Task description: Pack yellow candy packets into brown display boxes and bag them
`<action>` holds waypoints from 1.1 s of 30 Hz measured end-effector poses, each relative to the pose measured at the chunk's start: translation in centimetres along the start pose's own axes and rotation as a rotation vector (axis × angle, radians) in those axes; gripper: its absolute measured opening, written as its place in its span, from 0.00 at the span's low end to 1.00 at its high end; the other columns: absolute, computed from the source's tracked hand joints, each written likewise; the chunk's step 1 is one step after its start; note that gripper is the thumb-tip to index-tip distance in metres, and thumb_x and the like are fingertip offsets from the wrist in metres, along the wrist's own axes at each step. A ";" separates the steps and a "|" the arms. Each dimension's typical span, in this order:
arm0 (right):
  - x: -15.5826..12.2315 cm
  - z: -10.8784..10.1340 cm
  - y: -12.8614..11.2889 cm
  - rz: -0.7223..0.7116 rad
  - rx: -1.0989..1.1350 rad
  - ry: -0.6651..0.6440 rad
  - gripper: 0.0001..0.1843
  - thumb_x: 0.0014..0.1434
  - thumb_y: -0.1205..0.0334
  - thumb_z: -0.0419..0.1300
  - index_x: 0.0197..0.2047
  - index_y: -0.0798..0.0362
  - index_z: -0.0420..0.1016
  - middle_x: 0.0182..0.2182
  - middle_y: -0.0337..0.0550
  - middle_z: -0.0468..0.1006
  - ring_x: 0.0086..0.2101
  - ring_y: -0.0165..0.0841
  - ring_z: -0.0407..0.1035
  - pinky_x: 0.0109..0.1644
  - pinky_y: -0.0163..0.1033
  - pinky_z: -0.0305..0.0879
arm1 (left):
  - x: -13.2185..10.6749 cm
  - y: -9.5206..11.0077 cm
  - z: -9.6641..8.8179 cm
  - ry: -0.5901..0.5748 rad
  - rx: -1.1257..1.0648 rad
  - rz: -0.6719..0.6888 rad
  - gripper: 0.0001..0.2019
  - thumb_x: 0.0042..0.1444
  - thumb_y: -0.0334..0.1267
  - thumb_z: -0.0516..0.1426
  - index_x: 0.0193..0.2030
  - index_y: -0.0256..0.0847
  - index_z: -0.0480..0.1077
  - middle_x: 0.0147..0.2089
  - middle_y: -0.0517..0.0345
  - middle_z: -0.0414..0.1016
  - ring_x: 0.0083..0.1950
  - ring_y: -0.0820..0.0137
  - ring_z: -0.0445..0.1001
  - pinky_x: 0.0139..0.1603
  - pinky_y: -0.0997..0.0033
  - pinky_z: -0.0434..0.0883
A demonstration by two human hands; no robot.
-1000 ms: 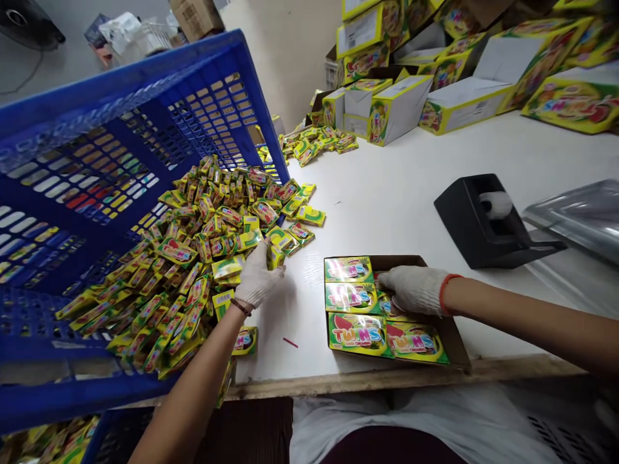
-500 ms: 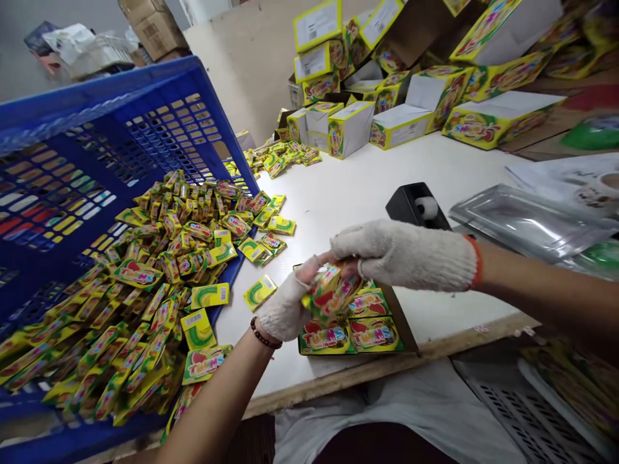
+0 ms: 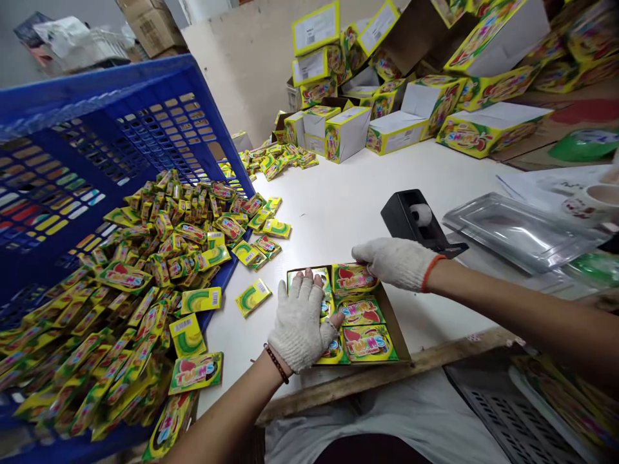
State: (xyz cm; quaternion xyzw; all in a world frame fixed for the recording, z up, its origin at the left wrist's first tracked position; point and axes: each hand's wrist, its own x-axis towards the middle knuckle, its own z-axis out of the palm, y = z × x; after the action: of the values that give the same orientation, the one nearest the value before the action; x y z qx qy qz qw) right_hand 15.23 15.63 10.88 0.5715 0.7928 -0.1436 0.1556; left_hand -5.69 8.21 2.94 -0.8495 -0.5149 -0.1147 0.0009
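Note:
A shallow brown carton tray [image 3: 393, 324] lies near the table's front edge, filled with yellow-green "Twins" candy packets [image 3: 366, 342]. My left hand [image 3: 302, 322], in a fingerless white knit glove, lies flat with fingers spread on the tray's left packets. My right hand [image 3: 394, 261], in a white knit glove with an orange cuff, rests fingers-down on the packet [image 3: 352, 278] at the tray's far right corner; whether it pinches that packet I cannot tell.
A tilted blue plastic crate [image 3: 97, 148] at the left spills a heap of packets [image 3: 159, 270] onto the white table [image 3: 367, 193]. A black tape dispenser [image 3: 416, 219] sits behind the tray, clear plastic sheets [image 3: 517, 229] to the right, yellow cartons [image 3: 387, 109] at the back.
Both hands were raised over the tray holding a bundle of packets. They have come down: the packets lie in the tray, my left hand flat on them, my right at the far corner.

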 end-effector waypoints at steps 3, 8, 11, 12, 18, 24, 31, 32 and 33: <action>0.6 0.6 -1.4 0.004 -0.083 -0.056 0.18 0.62 0.68 0.55 0.54 0.53 0.77 0.50 0.57 0.80 0.49 0.48 0.76 0.43 0.45 0.67 | -0.8 -0.1 0.7 -0.050 0.074 -0.029 0.37 0.64 0.60 0.51 0.67 0.30 0.62 0.71 0.34 0.59 0.72 0.44 0.59 0.69 0.33 0.57; 0.8 2.1 -3.7 0.041 -0.161 -0.050 0.15 0.58 0.69 0.62 0.49 0.61 0.80 0.44 0.66 0.81 0.45 0.53 0.77 0.41 0.50 0.71 | -0.7 -0.3 0.7 -0.070 0.062 -0.040 0.38 0.64 0.61 0.50 0.68 0.30 0.61 0.71 0.35 0.60 0.72 0.45 0.57 0.70 0.34 0.57; 0.7 3.4 -4.2 -0.027 -0.211 -0.020 0.14 0.54 0.72 0.65 0.45 0.63 0.81 0.44 0.68 0.80 0.46 0.53 0.76 0.45 0.51 0.70 | -0.6 -0.2 0.6 -0.085 0.045 -0.043 0.38 0.64 0.61 0.50 0.68 0.30 0.61 0.71 0.34 0.60 0.73 0.44 0.57 0.70 0.34 0.57; 0.7 3.7 -4.3 -0.066 -0.238 -0.004 0.12 0.55 0.71 0.64 0.44 0.63 0.81 0.44 0.68 0.80 0.46 0.53 0.76 0.46 0.51 0.70 | -0.7 -0.2 0.5 -0.088 0.041 -0.044 0.38 0.64 0.61 0.50 0.68 0.30 0.61 0.71 0.35 0.60 0.73 0.44 0.57 0.70 0.33 0.57; 1.6 4.5 -4.3 -0.097 -0.313 0.027 0.15 0.50 0.71 0.68 0.43 0.65 0.80 0.39 0.68 0.81 0.42 0.54 0.77 0.41 0.51 0.72 | -0.8 -0.2 0.6 -0.073 0.039 -0.046 0.35 0.64 0.58 0.51 0.67 0.31 0.63 0.71 0.35 0.60 0.72 0.44 0.58 0.70 0.33 0.56; 1.4 6.2 -5.1 -0.081 -0.267 0.122 0.15 0.64 0.71 0.52 0.51 0.62 0.75 0.43 0.65 0.78 0.43 0.50 0.78 0.40 0.51 0.74 | -0.8 -0.1 0.7 -0.064 0.043 -0.049 0.35 0.63 0.53 0.54 0.69 0.30 0.59 0.71 0.35 0.61 0.72 0.45 0.57 0.69 0.33 0.57; 1.1 7.7 -4.8 -0.112 -0.259 0.065 0.16 0.64 0.72 0.52 0.51 0.60 0.77 0.46 0.63 0.75 0.45 0.47 0.76 0.43 0.47 0.74 | -0.8 -0.1 0.6 -0.081 0.023 -0.050 0.35 0.63 0.53 0.54 0.69 0.31 0.59 0.71 0.36 0.60 0.73 0.45 0.56 0.70 0.33 0.56; 0.8 7.8 -4.8 -0.118 -0.265 0.073 0.17 0.64 0.71 0.52 0.52 0.58 0.76 0.48 0.63 0.75 0.45 0.46 0.76 0.44 0.48 0.74 | -0.8 0.0 0.6 -0.082 0.015 -0.053 0.35 0.63 0.53 0.54 0.69 0.31 0.59 0.71 0.36 0.60 0.73 0.45 0.56 0.70 0.33 0.55; 0.5 8.0 -5.0 -0.119 -0.278 0.088 0.19 0.65 0.71 0.51 0.55 0.57 0.75 0.50 0.63 0.74 0.46 0.47 0.75 0.45 0.49 0.73 | -0.8 0.0 0.6 -0.083 0.005 -0.057 0.35 0.62 0.52 0.55 0.69 0.31 0.59 0.71 0.36 0.59 0.73 0.44 0.56 0.70 0.32 0.55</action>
State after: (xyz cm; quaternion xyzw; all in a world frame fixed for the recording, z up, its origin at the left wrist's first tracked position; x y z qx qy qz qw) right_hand 11.01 11.31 3.59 0.5024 0.8434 -0.0164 0.1897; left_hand -5.94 7.54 2.25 -0.8384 -0.5390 -0.0784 -0.0216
